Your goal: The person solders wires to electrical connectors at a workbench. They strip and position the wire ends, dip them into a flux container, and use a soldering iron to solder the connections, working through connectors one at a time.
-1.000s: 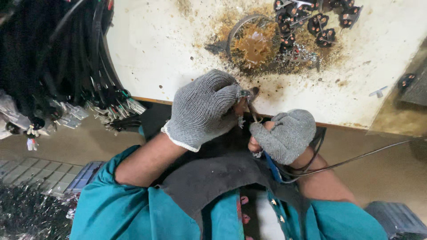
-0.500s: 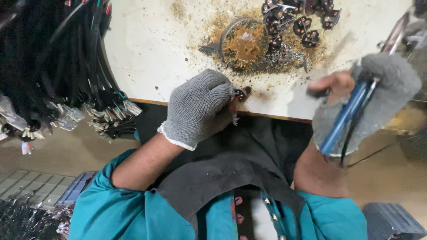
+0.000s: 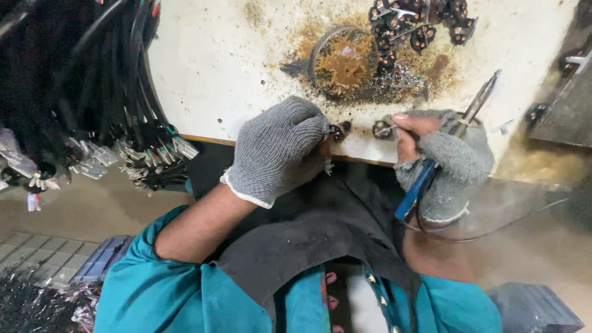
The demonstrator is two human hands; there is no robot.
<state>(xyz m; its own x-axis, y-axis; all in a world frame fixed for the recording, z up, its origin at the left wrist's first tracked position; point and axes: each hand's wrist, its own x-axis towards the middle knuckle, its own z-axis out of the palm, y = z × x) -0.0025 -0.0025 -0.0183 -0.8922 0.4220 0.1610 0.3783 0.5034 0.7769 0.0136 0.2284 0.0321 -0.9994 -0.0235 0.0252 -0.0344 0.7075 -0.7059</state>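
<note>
1. The soldering iron (image 3: 431,161) lies across the right hand (image 3: 445,161). Its long axis runs on a slant, with the blue handle low toward the person's body and the metal tip (image 3: 484,92) up and to the right, pointing away over the bench (image 3: 234,68).
2. The iron has a blue grip, a dark cord (image 3: 493,228) leaving its lower end, and a thin grey metal shaft that sticks out past the glove.
3. The right hand wears a grey knit glove with bare fingertips. It is curled closed round the iron's handle, and thumb and forefinger also pinch a small dark part (image 3: 382,129) at the bench edge.
4. The left hand (image 3: 277,148), in a like glove, is closed into a loose fist. It grips a small black part (image 3: 336,131) at its fingertips, just left of the right hand's part.
5. Both hands sit at the near edge of the white, stained bench.
6. Behind them stands a round tin (image 3: 343,60) ringed by brown residue, with a heap of black connectors (image 3: 419,24) beside it.
7. Bundles of black cables (image 3: 80,92) hang at the left.
</note>
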